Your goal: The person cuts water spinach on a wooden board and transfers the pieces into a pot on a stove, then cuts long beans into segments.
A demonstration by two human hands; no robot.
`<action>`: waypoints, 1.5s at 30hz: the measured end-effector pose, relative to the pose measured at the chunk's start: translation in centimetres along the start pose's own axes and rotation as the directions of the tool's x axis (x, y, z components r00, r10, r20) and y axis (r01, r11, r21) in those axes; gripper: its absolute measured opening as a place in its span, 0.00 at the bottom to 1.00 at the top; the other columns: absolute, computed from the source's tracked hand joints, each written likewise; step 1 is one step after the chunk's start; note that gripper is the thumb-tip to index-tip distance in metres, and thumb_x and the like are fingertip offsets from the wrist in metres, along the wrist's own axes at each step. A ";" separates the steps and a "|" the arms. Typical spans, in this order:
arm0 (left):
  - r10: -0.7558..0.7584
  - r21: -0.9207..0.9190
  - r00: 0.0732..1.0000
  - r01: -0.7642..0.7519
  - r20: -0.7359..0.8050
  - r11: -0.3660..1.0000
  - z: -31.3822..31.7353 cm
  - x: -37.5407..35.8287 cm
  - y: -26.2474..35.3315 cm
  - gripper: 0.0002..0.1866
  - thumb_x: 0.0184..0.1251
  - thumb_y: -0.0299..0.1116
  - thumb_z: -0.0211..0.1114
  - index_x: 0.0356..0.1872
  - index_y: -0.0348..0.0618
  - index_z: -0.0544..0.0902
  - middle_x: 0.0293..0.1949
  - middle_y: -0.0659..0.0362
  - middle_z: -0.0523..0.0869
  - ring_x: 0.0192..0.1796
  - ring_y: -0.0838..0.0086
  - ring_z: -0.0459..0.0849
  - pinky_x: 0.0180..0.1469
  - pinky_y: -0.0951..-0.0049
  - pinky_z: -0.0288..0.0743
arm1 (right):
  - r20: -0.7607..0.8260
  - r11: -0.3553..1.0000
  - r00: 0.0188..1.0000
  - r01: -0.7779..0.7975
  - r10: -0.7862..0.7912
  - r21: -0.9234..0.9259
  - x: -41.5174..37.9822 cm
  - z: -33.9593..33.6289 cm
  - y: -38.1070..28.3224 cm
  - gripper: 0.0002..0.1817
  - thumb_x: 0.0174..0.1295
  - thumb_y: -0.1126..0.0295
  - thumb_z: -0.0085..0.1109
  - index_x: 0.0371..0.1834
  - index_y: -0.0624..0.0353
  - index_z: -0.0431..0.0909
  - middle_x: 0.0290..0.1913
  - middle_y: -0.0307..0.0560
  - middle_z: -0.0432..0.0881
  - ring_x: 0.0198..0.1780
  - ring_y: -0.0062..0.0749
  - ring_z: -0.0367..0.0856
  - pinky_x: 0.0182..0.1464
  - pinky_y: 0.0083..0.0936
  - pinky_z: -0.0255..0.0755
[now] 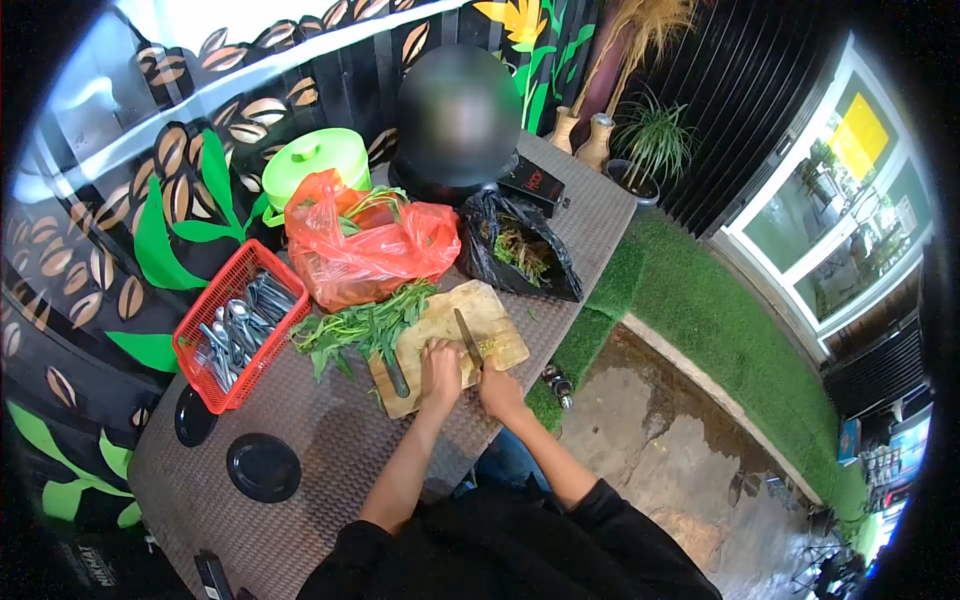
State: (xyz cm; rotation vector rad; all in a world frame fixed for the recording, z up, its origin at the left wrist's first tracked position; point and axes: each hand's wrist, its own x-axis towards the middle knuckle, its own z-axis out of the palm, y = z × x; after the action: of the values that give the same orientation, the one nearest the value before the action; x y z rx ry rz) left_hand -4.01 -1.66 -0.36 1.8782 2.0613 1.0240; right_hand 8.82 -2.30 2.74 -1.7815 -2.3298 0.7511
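Note:
My right hand (498,388) is wrapped round the handle of a knife (466,334), whose blade points away from me across the wooden cutting board (480,302). Just left of the blade, my left hand (440,372) rests on the board with its fingers bent together; what they hold is hidden. Small chopped green bits (487,346) lie by the blade. A heap of leafy greens (370,325) spreads over the board's left side and onto the table. A dark, slim, rounded piece (397,377) lies at the board's near left edge.
Behind the board stand a red plastic bag (370,250), a black bag of plant scraps (520,250) and a lime-green lidded pot (315,160). To the left are a red basket (225,395) of cutlery and a black plate (263,467). The table edge (570,320) runs close on the right.

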 end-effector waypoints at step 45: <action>-0.493 -0.380 0.834 0.552 0.249 0.742 -4.2 -1.8 -4.8 0.15 0.51 0.36 0.72 0.20 0.32 0.82 0.17 0.53 0.83 0.20 0.72 0.84 0.26 0.73 0.76 | -0.070 0.978 0.997 0.042 -0.028 0.205 -3.4 1.8 1.3 0.18 0.68 0.58 0.41 0.44 0.66 0.63 0.30 0.71 0.79 0.35 0.67 0.77 0.39 0.56 0.70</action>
State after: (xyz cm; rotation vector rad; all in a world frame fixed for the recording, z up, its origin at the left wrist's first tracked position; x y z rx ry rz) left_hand -9.86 -4.76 -0.62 1.0193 1.8997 1.0528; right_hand 10.32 -5.81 1.29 -1.6481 -2.1472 0.8781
